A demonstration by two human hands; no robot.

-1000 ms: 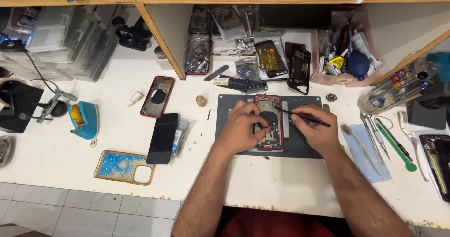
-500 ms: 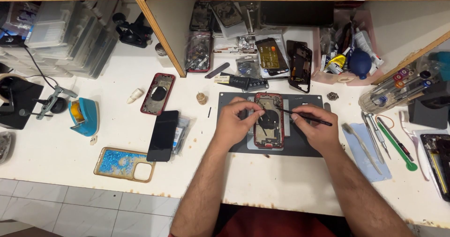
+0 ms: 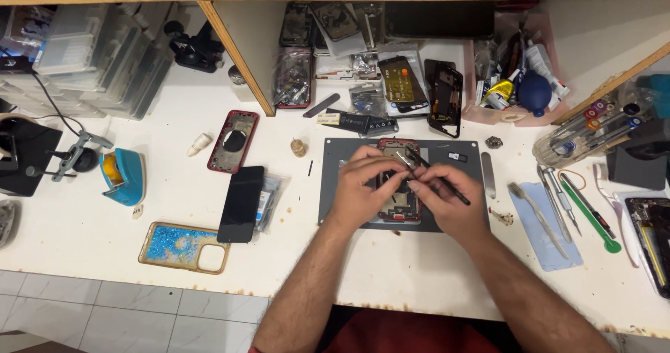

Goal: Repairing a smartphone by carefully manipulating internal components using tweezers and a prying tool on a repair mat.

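Red-framed and opened, the phone (image 3: 399, 206) is seen lying on the grey mat (image 3: 335, 185) at the middle of the white bench (image 3: 105, 255), largely covered by both hands. Compared with half a second ago, the hands have been drawn closer together over the phone: the left hand (image 3: 361, 189), earlier spread flat over the phone's left side, is now bent with its fingertips pinched at the upper middle, and whether anything is held there cannot be told. The right hand (image 3: 447, 203) has been shifted leftwards until its fingers meet the left's; a thin black tool (image 3: 447, 188) is gripped in its closed fingers, slanting down to the right. A clear bag with a blue-labelled part (image 3: 267, 201) is seen left of the mat, partly under a black phone (image 3: 241, 204). A glittery blue case (image 3: 183, 246) lies nearer the bench's edge. A small yellow tube (image 3: 500, 92) is seen in the pink tray (image 3: 481, 113) beneath the shelf, beside a dark blue blower (image 3: 536, 91). A black strip with a pale label (image 3: 352, 121) lies above the mat.
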